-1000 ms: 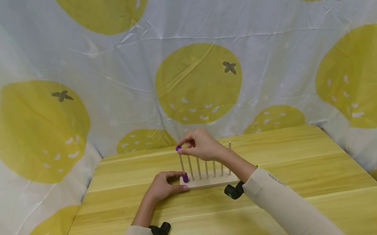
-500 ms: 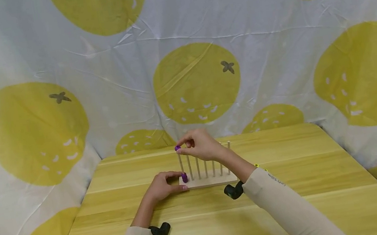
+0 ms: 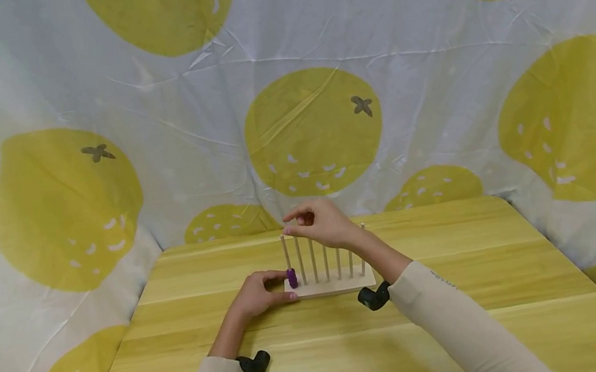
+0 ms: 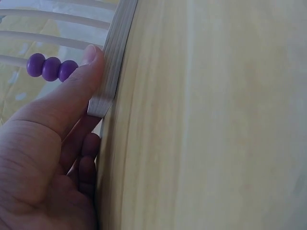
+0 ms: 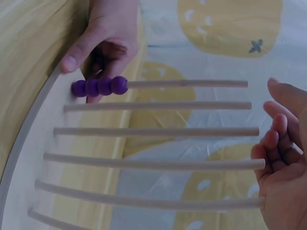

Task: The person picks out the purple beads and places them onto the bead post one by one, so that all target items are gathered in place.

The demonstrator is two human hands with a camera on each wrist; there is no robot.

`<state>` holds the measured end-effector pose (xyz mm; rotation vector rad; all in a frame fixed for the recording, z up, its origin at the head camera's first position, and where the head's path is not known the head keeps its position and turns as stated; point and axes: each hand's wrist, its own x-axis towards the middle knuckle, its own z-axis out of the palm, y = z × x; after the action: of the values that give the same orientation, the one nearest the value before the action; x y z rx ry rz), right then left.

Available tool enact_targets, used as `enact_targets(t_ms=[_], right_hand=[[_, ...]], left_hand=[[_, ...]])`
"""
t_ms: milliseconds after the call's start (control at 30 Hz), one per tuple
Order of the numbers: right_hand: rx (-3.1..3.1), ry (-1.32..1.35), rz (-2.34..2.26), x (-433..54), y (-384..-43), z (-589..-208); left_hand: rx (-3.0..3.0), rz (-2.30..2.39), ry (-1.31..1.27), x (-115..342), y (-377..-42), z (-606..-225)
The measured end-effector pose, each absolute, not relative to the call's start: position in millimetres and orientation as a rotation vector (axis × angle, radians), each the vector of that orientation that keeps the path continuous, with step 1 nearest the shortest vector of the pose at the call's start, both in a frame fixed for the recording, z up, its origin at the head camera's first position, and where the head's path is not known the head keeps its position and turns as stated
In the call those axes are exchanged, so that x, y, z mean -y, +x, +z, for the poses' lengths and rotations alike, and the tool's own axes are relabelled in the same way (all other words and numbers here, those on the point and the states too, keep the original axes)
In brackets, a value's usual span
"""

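Near the far edge of the tabletop (image 3: 325, 365), roughly midway between its side edges, there's a little wooden peg rack (image 3: 341, 283). Left hand (image 3: 256, 294) has the left end of its base pinched, thumb on the front edge. Four purple beads (image 3: 292, 279) (counted in the right wrist view) sit stacked at the bottom of the leftmost peg (image 5: 187, 84). Right hand (image 3: 327, 223) hovers just beside that peg's top, holding nothing, thumb and index slightly apart.
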<state>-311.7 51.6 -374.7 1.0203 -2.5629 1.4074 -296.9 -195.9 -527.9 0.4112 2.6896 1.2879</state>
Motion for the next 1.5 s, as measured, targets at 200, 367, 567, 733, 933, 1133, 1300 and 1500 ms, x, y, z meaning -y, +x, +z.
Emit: enact_targets(t_ms=[200,367,567,733,933,1133,1300,1500], right_hand=[[2.586,1.004,1.425,-60,-311,-371],[2.614,0.982,1.403,-70,-310,-368],[2.635,0.933,1.395,-94,-310,-369],[2.619,0.862,1.427,-115,-308,-371],[2.599,0.839,1.474,-136,-308,-373],[2.637,0.743,1.488,-167,-304,-377],[2.645,0.684,1.457,-192,-298,-386],[2.64,0.653,1.384,-217,-291,-401]], left_hand=[[-2.676,1.295,0.405,196,-297,-527],[-2.676,1.297,0.399,196,-297,-527],[-2.688,1.275,0.402,195,-298,-529],[-2.684,1.289,0.419,195,-297,-529],[-2.69,1.286,0.375,198,-294,-530],[-2.671,1.302,0.384,197,-295,-530],[-2.671,1.297,0.386,195,-297,-528],[-2.68,1.291,0.392,194,-297,-526]])
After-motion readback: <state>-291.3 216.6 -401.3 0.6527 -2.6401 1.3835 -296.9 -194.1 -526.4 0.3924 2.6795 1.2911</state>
